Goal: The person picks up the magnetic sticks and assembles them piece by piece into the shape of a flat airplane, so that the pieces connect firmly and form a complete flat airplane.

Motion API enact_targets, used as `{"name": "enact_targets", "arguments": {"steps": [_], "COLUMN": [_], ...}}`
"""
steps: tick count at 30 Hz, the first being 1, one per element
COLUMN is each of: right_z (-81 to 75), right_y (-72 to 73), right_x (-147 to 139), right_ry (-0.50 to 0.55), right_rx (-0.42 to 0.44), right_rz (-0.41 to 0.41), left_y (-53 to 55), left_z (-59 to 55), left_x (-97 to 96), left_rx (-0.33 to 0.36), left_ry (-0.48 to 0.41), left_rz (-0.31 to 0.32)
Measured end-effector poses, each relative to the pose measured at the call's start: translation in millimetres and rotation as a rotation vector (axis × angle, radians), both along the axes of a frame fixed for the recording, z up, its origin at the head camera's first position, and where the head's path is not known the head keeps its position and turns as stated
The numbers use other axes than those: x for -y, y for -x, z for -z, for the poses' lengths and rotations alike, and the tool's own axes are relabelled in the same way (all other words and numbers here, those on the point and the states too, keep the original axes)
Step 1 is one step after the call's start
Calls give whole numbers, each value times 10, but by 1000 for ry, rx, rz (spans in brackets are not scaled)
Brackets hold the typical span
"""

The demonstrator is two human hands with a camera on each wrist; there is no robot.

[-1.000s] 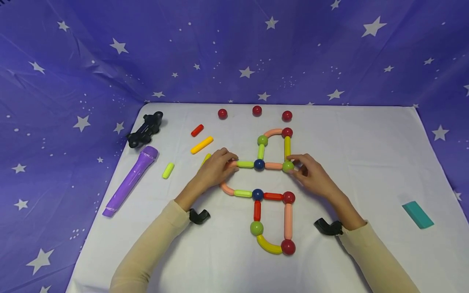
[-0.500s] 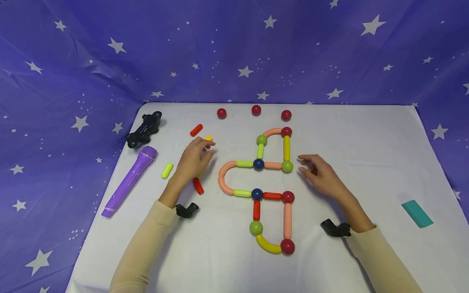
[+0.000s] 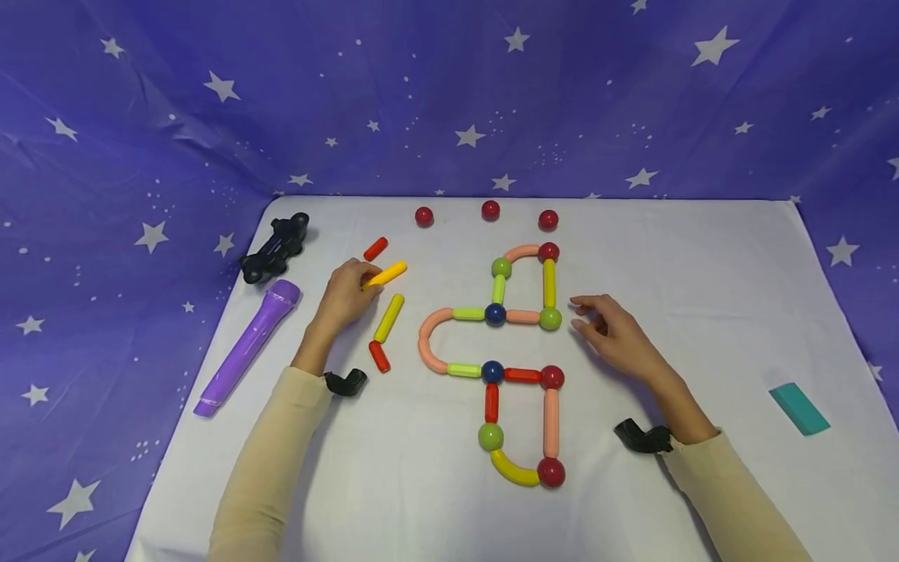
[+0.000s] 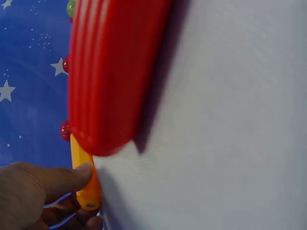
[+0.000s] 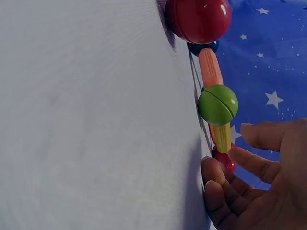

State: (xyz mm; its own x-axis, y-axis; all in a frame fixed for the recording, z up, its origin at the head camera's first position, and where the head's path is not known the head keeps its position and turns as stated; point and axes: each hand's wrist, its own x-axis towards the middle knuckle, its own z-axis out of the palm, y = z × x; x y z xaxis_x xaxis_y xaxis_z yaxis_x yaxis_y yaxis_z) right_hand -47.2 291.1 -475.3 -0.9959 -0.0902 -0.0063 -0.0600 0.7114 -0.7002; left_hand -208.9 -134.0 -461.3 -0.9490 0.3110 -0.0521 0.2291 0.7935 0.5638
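My left hand pinches the near end of a yellow-orange magnetic rod. In the left wrist view, thumb and fingers lie on either side of that rod. Close by are a yellow rod and a short red rod, end to end. My right hand holds nothing, its fingers loosely bent, just right of a green ball. That ball joins a yellow rod and a pink rod in the upper loop of a flat figure made of rods and balls. A curved pink piece links the figure's two halves at left.
Three red balls line the table's back. A short red rod lies behind my left hand. At left are a purple tube and a black toy-like object. A teal block lies far right on the white cloth.
My left hand has left the curved pink piece, moved left and taken hold of the yellow-orange rod. My right hand has let go of the green ball and drawn slightly right.
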Motion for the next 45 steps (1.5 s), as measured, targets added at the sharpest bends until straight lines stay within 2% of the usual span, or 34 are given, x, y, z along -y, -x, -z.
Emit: {"name": "enact_targets", "arguments": {"steps": [6,10,17,20,26,31,35,39,45], "right_z": [-25,-23,-6,-5,-14,-21,-38,-59,-78], "right_y": [9,8,4,5,-1,1,2,-8,-23], "right_x": [7,8,8,15,19,2,-66,-189,-428], "right_ry": [4,1,5,5,-3,-26,-64,-104,-141], "right_rx": [-10,-14,-3,3,8,4,-12,-31,-67], "right_rz": [-4,-3,-5,-3,5,25,69,102,120], "left_y": [-41,-73,-140,-191,-355,-525,-653,-722,-782], "left_z": [-79,-110,-90,-107,-212,-334,-434,-441,-384], "left_x": [-122,-197,-267,-331,-617,-997,-1364,-1707,-2083], "left_rx": [-58,-66,-51,-61,-121,-204,-168,-125,-166], "left_ry": [1,-25,-29,-31,-64,-56,-87,-67,52], "left_rz": [7,35,52,89,243,447,621,753,886]}}
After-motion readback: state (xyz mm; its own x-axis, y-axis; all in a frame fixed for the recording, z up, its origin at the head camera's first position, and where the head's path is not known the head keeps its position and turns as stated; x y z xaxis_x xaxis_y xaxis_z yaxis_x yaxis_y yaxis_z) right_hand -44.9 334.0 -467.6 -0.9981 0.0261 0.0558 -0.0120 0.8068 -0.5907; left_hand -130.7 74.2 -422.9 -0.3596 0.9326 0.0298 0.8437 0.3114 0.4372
